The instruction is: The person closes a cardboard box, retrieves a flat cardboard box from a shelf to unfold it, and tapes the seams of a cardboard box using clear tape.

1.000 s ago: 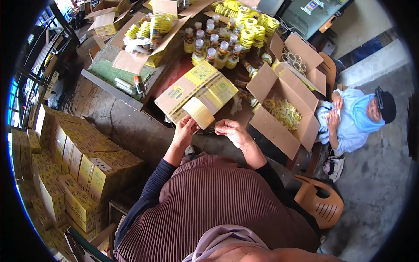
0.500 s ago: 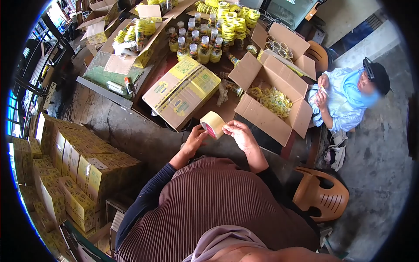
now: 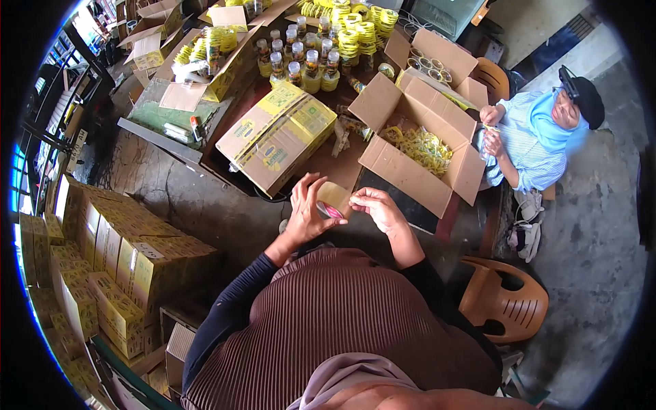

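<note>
Between my hands, in front of my body, is a wide roll of packing tape (image 3: pixel 335 197), yellowish with a pink and white inner core. My left hand (image 3: pixel 305 213) grips the roll from the left, its thumb at the core and its fingers over the upper rim. My right hand (image 3: pixel 380 210) pinches at the right side of the roll, thumb and forefinger together; whether a tape end lies between them is too small to tell. Just beyond the roll, a taped yellow-brown carton (image 3: pixel 273 137) rests on the table.
An open carton (image 3: pixel 403 171) holding yellow packets stands right of the closed one. Several capped jars (image 3: pixel 311 65) are grouped behind. A co-worker (image 3: pixel 540 137) handles something small at the right. Stacked cartons (image 3: pixel 137 266) fill the left, and an orange chair (image 3: pixel 502 301) stands at right.
My left hand has shifted its hold, with its fingers now raised over the roll's upper rim. The roll has turned and is partly covered by that hand. The right hand still pinches beside it.
</note>
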Available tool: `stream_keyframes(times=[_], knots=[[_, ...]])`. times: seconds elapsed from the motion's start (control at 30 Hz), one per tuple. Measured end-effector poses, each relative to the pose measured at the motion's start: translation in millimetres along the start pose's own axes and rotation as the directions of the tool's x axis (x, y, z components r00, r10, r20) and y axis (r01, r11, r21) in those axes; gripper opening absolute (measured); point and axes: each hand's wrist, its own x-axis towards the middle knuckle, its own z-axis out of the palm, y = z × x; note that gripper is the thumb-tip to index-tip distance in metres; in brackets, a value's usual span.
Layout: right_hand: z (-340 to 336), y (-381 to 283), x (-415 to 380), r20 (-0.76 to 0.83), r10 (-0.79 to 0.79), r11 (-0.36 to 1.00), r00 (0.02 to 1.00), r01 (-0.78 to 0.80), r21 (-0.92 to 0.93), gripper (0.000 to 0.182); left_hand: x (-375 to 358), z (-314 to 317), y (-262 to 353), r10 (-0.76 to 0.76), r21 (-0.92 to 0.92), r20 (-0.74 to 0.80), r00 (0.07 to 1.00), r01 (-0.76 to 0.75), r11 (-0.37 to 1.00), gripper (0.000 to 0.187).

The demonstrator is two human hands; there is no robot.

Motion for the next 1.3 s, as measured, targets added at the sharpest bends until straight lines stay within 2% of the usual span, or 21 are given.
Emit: stream_keyframes(times=[0.07, 0.13, 0.17, 0.27, 0.33, 0.37, 0.4, 0.43, 0.5, 0.57, 0.6, 0.7, 0.73, 0.8, 0.83, 0.9, 1.0, 1.13, 1.2, 1.23, 1.3], knots=[[0.0, 1.0, -0.8, -0.016, -0.028, 1.0, 0.999, 0.028, -0.002, 0.009, -13.2, 13.2, 6.7, -0.062, -0.018, -0.115, 0.991, 0.06, 0.998, 0.093], [-3.2, 4.6, -1.1, -0.032, -0.051, 0.999, 0.998, 0.051, -0.004, 0.008, -21.5, 26.1, 1.1, -0.122, -0.043, -0.108, 0.987, 0.118, 0.992, 0.092], [-5.9, 8.3, -0.4, -0.035, -0.079, 0.994, 0.996, 0.076, -0.072, 0.008, -24.8, 30.5, -4.3, -0.157, -0.062, -0.093, 0.983, 0.152, 0.986, 0.092], [-7.9, 5.9, -4.8, 0.013, -0.099, 0.976, 0.995, 0.1, -0.195, 0.008, -11.8, 16.6, -7.6, -0.064, -0.053, -0.072, 0.995, 0.061, 0.997, 0.092], [-12.2, 4.7, -6.6, 0.057, -0.087, 0.964, 0.995, 0.098, -0.247, 0.008, 1.9, 0.9, -21.4, 0.053, -0.185, 0.128, 0.99, -0.029, 0.982, 0.098], [-16.8, 4.5, -4.5, 0.147, -0.072, 0.964, 0.987, 0.106, -0.243, 0.008, 7.2, -7.5, -26.6, 0.121, -0.263, 0.227, 0.966, -0.058, 0.963, 0.1], [-19.3, 3.5, -3.4, 0.236, -0.056, 0.964, 0.97, 0.114, -0.238, 0.009, 9.9, -10.0, -35.0, 0.121, -0.328, 0.34, 0.933, -0.003, 0.945, 0.099], [-21.1, 2.5, -2.9, 0.232, -0.053, 0.965, 0.971, 0.109, -0.238, 0.009, 13.1, -10.0, -41.4, 0.149, -0.402, 0.411, 0.9, 0.032, 0.915, 0.088], [-24.1, -2.9, -0.6, 0.28, 0.002, 0.985, 0.96, 0.046, -0.167, 0.008, 8.8, -7.2, -39.0, 0.057, -0.509, 0.507, 0.86, 0.246, 0.825, 0.071], [-28.4, -5.2, 2.7, 0.277, 0.016, 0.987, 0.961, 0.029, -0.158, 0.008, 1.5, 4.3, -40.6, 0.033, -0.489, 0.526, 0.85, 0.271, 0.829, 0.054], [-31.8, -4.9, 4.9, 0.274, 0.035, 0.98, 0.961, 0.021, -0.198, 0.008, -2.2, 6.8, -32.4, -0.058, -0.479, 0.574, 0.817, 0.392, 0.785, 0.046], [-38.8, -0.6, 7.3, 0.244, 0.075, 0.953, 0.967, 0.003, -0.302, 0.008, -2.8, 16.0, -24.0, -0.026, -0.347, 0.544, 0.839, 0.253, 0.903, 0.053], [-40.3, 0.7, 6.7, 0.219, 0.093, 0.93, 0.971, -0.006, -0.367, 0.008, -5.0, 22.2, -25.5, -0.028, -0.35, 0.547, 0.837, 0.259, 0.9, 0.053], [-47.5, 8.8, 8.5, 0.2, 0.119, 0.91, 0.972, -0.027, -0.414, 0.008, -10.7, 33.9, -27.2, 0.141, -0.204, 0.315, 0.939, -0.078, 0.976, 0.055], [-51.4, 11.5, 10.0, 0.185, 0.135, 0.888, 0.973, -0.036, -0.459, 0.008, -12.0, 39.1, -28.2, 0.138, -0.207, 0.314, 0.939, -0.074, 0.975, 0.055], [-57.4, 14.4, 10.4, 0.163, 0.148, 0.869, 0.975, -0.05, -0.493, 0.008, -13.0, 45.4, -27.2, 0.016, -0.205, 0.432, 0.902, 0.081, 0.975, 0.06], [-61.4, 17.8, 8.5, 0.134, 0.154, 0.845, 0.979, -0.06, -0.531, 0.008, -14.2, 49.1, -20.2, -0.005, -0.114, 0.445, 0.896, 0.062, 0.992, 0.061], [-67.0, 17.7, 1.9, 0.14, 0.152, 0.849, 0.978, -0.056, -0.526, 0.008, -17.2, 55.7, -23.9, 0.051, -0.133, 0.411, 0.91, 0.005, 0.991, 0.065], [-69.5, 12.4, -0.9, 0.149, 0.168, 0.867, 0.974, -0.075, -0.493, 0.008, -13.0, 49.0, -25.7, 0.021, -0.231, 0.526, 0.851, 0.119, 0.966, 0.059], [-70.0, 9.5, -2.9, 0.156, 0.186, 0.882, 0.97, -0.095, -0.461, 0.009, -11.7, 42.7, -24.1, 0.022, -0.23, 0.53, 0.848, 0.118, 0.966, 0.059], [-72.9, 2.4, -4.1, 0.166, 0.21, 0.894, 0.964, -0.12, -0.433, 0.009, -8.3, 27.2, -21.4, -0.086, -0.444, 0.608, 0.789, 0.428, 0.787, 0.053]])
